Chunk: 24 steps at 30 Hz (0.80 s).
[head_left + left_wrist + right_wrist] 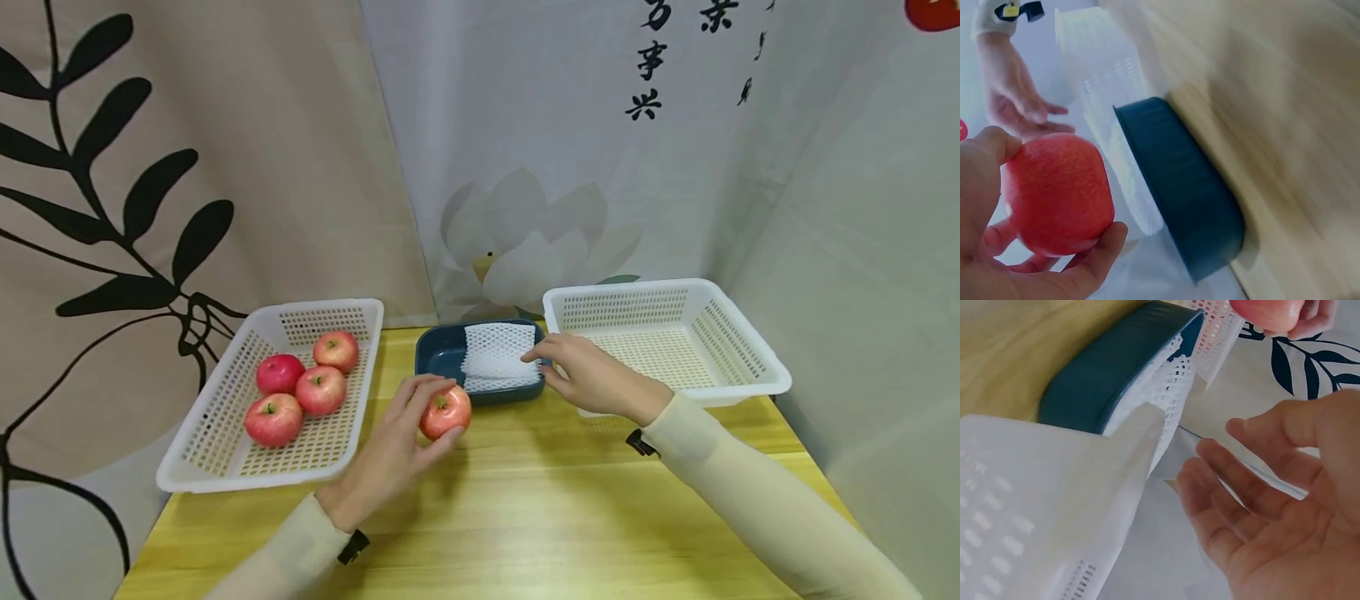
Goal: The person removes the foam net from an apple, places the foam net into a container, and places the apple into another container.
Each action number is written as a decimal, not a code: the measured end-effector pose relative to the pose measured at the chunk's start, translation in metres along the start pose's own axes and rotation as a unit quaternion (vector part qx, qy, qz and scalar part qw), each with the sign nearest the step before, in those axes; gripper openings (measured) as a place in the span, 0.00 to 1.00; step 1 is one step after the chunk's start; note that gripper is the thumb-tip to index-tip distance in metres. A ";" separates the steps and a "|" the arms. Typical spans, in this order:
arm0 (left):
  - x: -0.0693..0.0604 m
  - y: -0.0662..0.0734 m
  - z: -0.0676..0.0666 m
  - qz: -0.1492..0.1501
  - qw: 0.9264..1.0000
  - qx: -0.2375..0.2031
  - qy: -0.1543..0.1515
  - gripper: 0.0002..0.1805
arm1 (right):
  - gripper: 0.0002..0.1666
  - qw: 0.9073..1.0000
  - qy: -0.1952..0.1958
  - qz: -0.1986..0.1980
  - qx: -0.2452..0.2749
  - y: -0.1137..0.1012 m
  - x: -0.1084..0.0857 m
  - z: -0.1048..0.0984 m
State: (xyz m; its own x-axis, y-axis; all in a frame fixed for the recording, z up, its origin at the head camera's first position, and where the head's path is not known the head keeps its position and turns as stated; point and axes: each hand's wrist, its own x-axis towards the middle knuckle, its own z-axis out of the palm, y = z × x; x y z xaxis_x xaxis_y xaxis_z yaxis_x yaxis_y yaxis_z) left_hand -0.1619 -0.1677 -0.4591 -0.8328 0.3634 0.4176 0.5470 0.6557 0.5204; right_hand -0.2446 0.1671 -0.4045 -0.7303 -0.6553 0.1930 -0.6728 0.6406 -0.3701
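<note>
My left hand (401, 442) grips a red apple (446, 412) above the table, just in front of the dark blue tray. In the left wrist view, thumb and fingers curl around the apple (1060, 194). White foam net sleeves (501, 354) lie in the right part of the dark blue tray (438, 354). My right hand (592, 375) hovers by the tray's right end, beside the right basket. Its fingers are loosely bent with nothing between them, as the right wrist view shows for the hand (1272, 512).
A white basket (367, 350) with several apples (321, 390) stands on the left of the wooden table (562, 517). On the right stands another white basket (750, 358), its slotted bottom showing. A printed curtain (300, 167) hangs behind them.
</note>
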 end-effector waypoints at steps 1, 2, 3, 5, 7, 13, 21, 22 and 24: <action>0.000 -0.001 -0.003 0.000 1.000 0.003 0.001 0.36 | 0.21 1.000 0.002 0.001 0.001 0.001 -0.003 0.000; 0.001 -0.002 -0.005 0.000 1.000 0.007 0.000 0.36 | 0.20 1.000 0.005 0.004 0.002 0.002 -0.005 0.000; 0.001 -0.002 -0.008 -0.003 1.000 0.011 -0.001 0.36 | 0.20 1.000 0.008 0.006 0.001 0.003 -0.008 0.000; 0.001 -0.004 -0.013 -0.011 1.000 0.023 -0.003 0.36 | 0.20 1.000 0.013 0.009 0.000 0.007 -0.012 -0.001; 0.001 -0.006 -0.019 -0.022 0.999 0.031 -0.008 0.36 | 0.19 1.000 0.020 0.012 0.001 0.010 -0.016 -0.002; 0.002 -0.012 -0.030 -0.034 0.998 0.055 -0.001 0.36 | 0.18 0.999 0.041 0.011 0.002 0.017 -0.026 -0.007; 0.003 -0.020 -0.044 -0.051 0.996 0.068 0.012 0.33 | 0.19 0.998 0.055 0.008 0.000 0.025 -0.036 -0.012; 0.003 -0.021 -0.046 -0.053 0.996 0.072 0.015 0.32 | 0.18 0.998 0.056 0.007 -0.001 0.026 -0.037 -0.013; 0.003 -0.023 -0.049 -0.054 0.995 0.078 0.021 0.31 | 0.18 0.998 0.060 0.007 -0.005 0.028 -0.039 -0.014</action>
State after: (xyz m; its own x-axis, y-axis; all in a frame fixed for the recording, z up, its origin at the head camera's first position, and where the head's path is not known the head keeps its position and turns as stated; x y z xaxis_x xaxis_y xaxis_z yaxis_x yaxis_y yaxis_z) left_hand -0.1729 -0.2139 -0.4329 -0.8802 0.2592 0.3977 0.4318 0.7852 0.4439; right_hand -0.2363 0.2161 -0.4091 -0.7485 -0.5941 0.2946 -0.6627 0.6540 -0.3648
